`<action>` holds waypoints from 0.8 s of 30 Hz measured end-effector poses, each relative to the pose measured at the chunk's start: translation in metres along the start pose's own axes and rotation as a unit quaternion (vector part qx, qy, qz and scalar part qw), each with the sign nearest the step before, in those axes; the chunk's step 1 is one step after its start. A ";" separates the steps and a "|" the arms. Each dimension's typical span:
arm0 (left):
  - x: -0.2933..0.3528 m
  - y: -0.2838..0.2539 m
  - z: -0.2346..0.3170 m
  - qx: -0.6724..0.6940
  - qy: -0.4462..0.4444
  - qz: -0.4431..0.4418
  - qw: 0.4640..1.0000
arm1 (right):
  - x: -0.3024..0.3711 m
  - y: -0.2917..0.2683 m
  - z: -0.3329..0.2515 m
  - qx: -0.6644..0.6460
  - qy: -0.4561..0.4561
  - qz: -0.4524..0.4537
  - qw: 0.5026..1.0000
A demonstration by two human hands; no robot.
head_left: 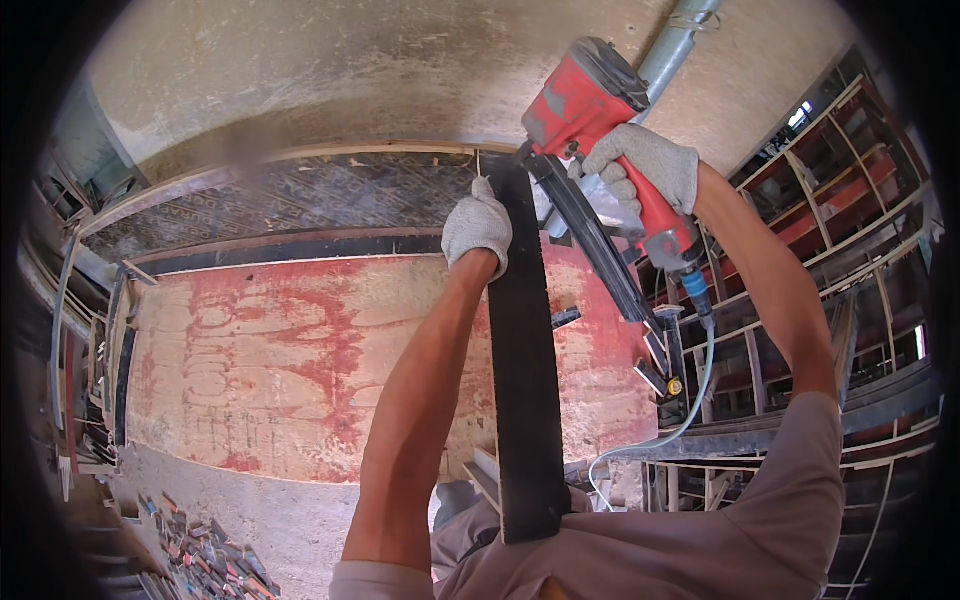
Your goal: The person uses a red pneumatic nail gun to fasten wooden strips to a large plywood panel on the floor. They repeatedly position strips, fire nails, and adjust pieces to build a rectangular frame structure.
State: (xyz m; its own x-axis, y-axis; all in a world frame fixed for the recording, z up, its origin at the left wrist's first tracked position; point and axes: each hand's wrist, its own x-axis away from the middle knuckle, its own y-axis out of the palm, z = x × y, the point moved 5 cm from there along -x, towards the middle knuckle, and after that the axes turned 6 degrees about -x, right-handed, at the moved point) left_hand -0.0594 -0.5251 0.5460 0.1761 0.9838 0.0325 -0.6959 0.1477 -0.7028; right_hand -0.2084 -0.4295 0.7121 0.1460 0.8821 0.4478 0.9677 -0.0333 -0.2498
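Observation:
A long black board runs from near my body toward the far side of the work panel. My left hand, in a grey knit glove, is closed around its left edge close to the far end. In my gloved right hand is a red and black nail gun, gripped by its handle. The gun's nose is at the board's far end; whether it touches cannot be made out. Its long black magazine slants back toward me, and a pale air hose hangs from the handle's base.
Below lies a worn red-stained plywood panel, with a dark printed panel beyond it. A small yellow round thing sits near its right edge. Wood offcuts are heaped at lower left. Framed panels stand right; a pipe rises behind.

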 end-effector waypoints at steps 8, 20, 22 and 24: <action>0.001 0.003 -0.004 0.025 -0.033 0.016 0.999 | 0.030 0.020 0.013 -0.010 0.041 -0.058 0.997; 0.003 0.000 -0.005 0.014 -0.046 0.042 0.998 | 0.041 0.019 0.011 -0.001 0.070 -0.058 0.996; 0.006 0.000 -0.002 0.003 -0.039 0.032 0.999 | 0.040 0.014 0.017 0.029 0.043 -0.059 0.997; 0.003 0.001 -0.004 -0.003 -0.041 0.035 0.999 | 0.040 0.010 0.019 0.045 0.032 -0.050 0.997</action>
State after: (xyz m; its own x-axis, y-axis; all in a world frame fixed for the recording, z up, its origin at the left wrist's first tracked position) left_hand -0.0569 -0.5218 0.5423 0.0695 0.9967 0.0408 -0.6996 0.0779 -0.7103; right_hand -0.1966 -0.3851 0.7110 0.0656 0.8469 0.5276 0.9561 0.0980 -0.2760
